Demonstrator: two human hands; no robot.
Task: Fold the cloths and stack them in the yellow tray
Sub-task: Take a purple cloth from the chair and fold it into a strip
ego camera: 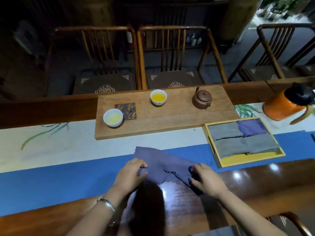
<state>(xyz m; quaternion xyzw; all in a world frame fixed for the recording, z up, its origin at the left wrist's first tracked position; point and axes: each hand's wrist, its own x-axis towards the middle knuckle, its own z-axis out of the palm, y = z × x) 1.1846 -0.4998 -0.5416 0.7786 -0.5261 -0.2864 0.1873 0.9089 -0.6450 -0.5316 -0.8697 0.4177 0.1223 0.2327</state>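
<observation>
Long wooden table [255, 181] with a blue runner. Yellow tray [245, 159] at the right, already full of folded cloths [238, 145]. Purple cloth [163, 166] flat near the front edge, probably soft, thin and floppy. Best pinched at the corners. Left hand [131, 172] and right hand [206, 179] each pinching a near edge.

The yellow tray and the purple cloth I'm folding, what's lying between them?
Nothing: the head view shows only bare blue table runner between the purple cloth under both hands and the yellow tray.
</observation>
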